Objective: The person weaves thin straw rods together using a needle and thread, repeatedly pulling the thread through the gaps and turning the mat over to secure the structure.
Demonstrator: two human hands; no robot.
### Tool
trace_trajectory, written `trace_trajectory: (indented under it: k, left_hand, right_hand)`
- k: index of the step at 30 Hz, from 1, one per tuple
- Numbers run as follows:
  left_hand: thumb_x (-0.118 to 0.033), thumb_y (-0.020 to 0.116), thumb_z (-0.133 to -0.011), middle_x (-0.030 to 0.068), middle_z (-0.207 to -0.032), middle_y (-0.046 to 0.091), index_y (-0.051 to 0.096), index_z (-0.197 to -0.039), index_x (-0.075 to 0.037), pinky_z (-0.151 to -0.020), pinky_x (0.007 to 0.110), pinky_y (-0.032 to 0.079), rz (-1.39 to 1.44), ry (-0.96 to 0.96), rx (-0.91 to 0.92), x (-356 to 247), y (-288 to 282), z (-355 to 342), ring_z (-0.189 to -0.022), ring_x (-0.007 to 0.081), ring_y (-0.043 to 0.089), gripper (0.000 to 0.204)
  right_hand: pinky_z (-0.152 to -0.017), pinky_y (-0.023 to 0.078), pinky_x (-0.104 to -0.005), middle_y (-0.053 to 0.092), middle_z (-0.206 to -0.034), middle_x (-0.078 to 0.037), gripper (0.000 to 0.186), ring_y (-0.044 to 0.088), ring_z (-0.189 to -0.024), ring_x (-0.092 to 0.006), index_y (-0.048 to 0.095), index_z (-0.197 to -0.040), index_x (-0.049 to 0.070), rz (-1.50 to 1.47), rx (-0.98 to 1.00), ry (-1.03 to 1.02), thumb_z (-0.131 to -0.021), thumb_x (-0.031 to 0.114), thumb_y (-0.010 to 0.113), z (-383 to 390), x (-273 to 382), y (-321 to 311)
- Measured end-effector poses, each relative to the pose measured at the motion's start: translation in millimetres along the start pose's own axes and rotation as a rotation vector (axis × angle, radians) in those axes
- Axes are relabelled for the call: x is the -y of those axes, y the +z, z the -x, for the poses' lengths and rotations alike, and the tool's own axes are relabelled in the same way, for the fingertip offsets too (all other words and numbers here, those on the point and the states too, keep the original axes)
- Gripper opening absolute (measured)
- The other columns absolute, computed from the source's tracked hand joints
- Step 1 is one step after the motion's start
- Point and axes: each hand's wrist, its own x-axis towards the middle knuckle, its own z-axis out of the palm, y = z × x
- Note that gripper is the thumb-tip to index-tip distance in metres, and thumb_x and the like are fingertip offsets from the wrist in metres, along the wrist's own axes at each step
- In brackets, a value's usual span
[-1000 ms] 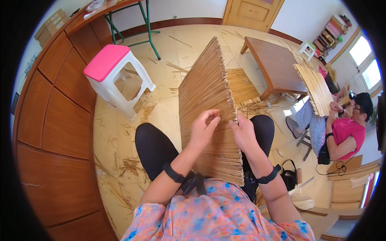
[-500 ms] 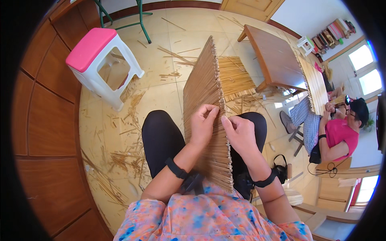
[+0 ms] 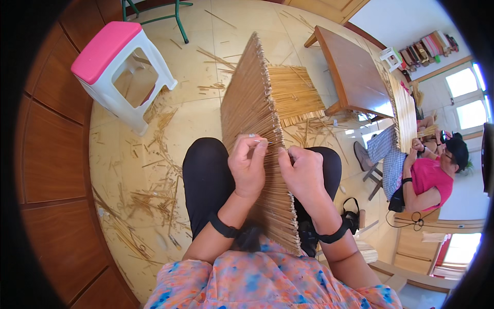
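Note:
A woven straw mat (image 3: 246, 95) stands on edge between my knees, its knotted border facing up toward me. On the left of that border, my left hand (image 3: 248, 167) pinches a thin, shiny needle (image 3: 264, 141) between thumb and forefinger, pointing toward the mat's edge. My right hand (image 3: 304, 172) grips the border from the right side, its thumb and bent fingers closed on the straw. Any thread on the needle is too fine to make out.
Straw scraps (image 3: 154, 201) litter the floor at left, near a white stool with a pink top (image 3: 108, 49). Beyond my mat lies another straw mat (image 3: 296, 92), beside a low wooden table (image 3: 355, 72). At right sits a person in pink (image 3: 427, 180) with a straw mat (image 3: 405, 116).
My left hand has drawn slightly left, off the border, and the needle now shows in its fingers. My right hand stays at the border. The view has shifted a little.

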Motion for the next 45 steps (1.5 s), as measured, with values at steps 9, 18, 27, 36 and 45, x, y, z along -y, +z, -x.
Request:
trace_trajectory:
  k: [9, 18, 27, 36, 45]
  left_hand:
    - [-0.019, 0.041, -0.11, 0.0175, -0.086, 0.066, 0.038, -0.118, -0.009, -0.059, 0.028, 0.058, 0.522, -0.38, 0.083, -18.1, -7.5, -17.9, -0.065, 0.0224, 0.071, 0.013]
    - [-0.013, 0.054, -0.105, 0.0081, -0.086, 0.065, 0.057, -0.109, -0.003, -0.066, 0.026, 0.056, 0.57, -0.511, 0.211, -22.2, -19.3, -39.3, -0.07, 0.0156, 0.065, 0.011]
    - [-0.006, 0.06, -0.1, 0.009, -0.08, 0.063, 0.061, -0.103, 0.0, -0.052, 0.025, 0.047, 0.663, -0.162, 0.204, -102.6, -59.5, -53.1, -0.067, 0.0134, 0.059, 0.007]
    - [-0.004, 0.063, -0.096, 0.0083, -0.084, 0.065, 0.063, -0.095, 0.001, -0.06, 0.028, 0.049, -0.331, 0.062, 0.244, -91.9, -72.4, -51.1, -0.068, 0.0138, 0.061, 0.004]
    - [-0.008, 0.064, -0.084, 0.0079, -0.072, 0.06, 0.065, -0.092, -0.011, -0.053, 0.04, 0.052, -0.86, 0.314, 0.546, -49.7, -61.9, -32.7, -0.063, 0.0314, 0.065, 0.009]
  right_hand:
    - [-0.052, 0.046, -0.0421, 0.057, -0.058, -0.023, 0.034, 0.058, -0.052, -0.0371, 0.061, -0.069, -0.005, -0.02, 0.079, 0.069, -0.09, 0.021, 0.067, -7.6, -9.9, -2.1]
    - [-0.052, 0.044, -0.0409, 0.054, -0.055, -0.02, 0.038, 0.053, -0.048, -0.0327, 0.063, -0.071, -0.003, -0.054, 0.214, 0.088, -0.093, 0.027, 0.065, -24.8, -6.0, -5.8]
    - [-0.055, 0.045, -0.0444, 0.054, -0.061, -0.024, 0.04, 0.052, -0.055, -0.0405, 0.059, -0.069, -0.004, -0.01, 0.157, 0.004, -0.096, 0.026, 0.06, -15.8, -0.8, 3.5]
    - [-0.051, 0.042, -0.041, 0.05, -0.056, -0.022, 0.043, 0.045, -0.049, -0.0355, 0.057, -0.067, -0.003, -0.039, 0.134, 0.081, -0.095, 0.028, 0.065, -10.4, -12.2, 3.0]
    - [-0.049, 0.04, -0.0321, 0.053, -0.055, -0.012, 0.029, 0.044, -0.047, -0.0153, 0.058, -0.074, -0.003, -0.21, 0.103, 0.092, -0.089, 0.019, 0.071, -3.8, -20.4, 9.8]
